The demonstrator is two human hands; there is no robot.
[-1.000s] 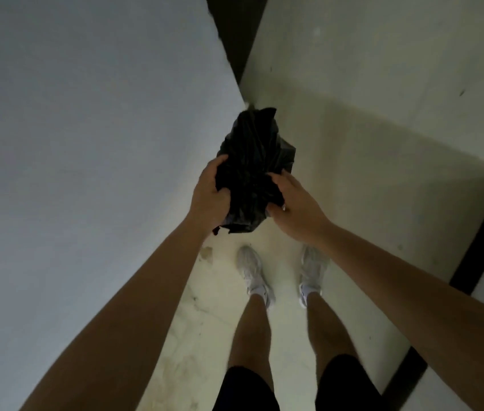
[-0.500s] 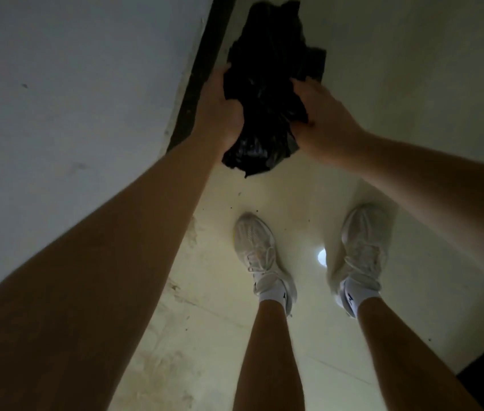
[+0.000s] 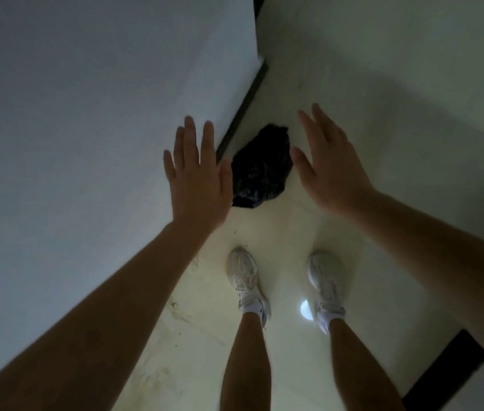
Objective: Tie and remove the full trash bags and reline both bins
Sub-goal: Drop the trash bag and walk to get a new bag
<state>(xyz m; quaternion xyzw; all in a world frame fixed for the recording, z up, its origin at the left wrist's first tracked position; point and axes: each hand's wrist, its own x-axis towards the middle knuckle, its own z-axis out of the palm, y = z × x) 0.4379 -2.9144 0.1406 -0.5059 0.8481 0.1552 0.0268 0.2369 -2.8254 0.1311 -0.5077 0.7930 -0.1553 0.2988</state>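
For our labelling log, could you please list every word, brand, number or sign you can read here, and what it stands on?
None can be read.
The black bag, wall and floor show no print.
A small dark mark on the left sock: too small to read.

No text, label, brand or number can be read anywhere.

trash bag point(image 3: 260, 167): black | shoes point(image 3: 242, 274): white | floor point(image 3: 288, 238): pale cream | wall point(image 3: 86, 114): grey-white

Both hands point(image 3: 197, 185) let go; bag point(image 3: 260, 167) dropped (now floor-side).
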